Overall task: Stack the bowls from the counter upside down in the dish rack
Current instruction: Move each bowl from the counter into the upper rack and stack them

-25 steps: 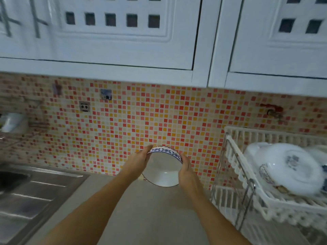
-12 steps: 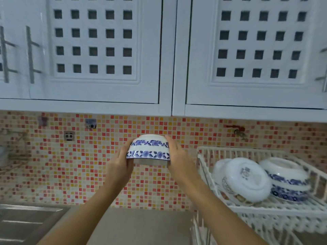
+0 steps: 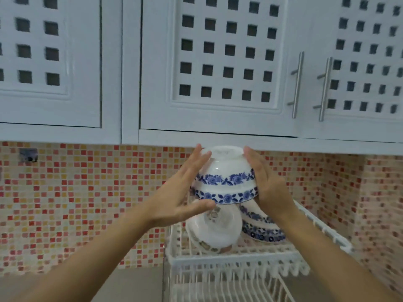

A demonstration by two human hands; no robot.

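A white bowl with blue flower bands is held upside down in the air, just above the white dish rack. My left hand presses its left side with the fingers spread, and my right hand cups its right side. Under it, on the rack's upper tier, a white bowl lies tilted and a blue-patterned bowl rests upside down to its right, partly hidden by my right wrist.
White wall cupboards with square cut-outs and metal handles hang close above the bowl. A red and yellow mosaic wall runs behind. The grey counter lies left of the rack, whose lower tier has upright prongs.
Both hands have carried the bowl to the right, from beside the rack to above it. The bowl, open side towards me a second ago, is now upside down.
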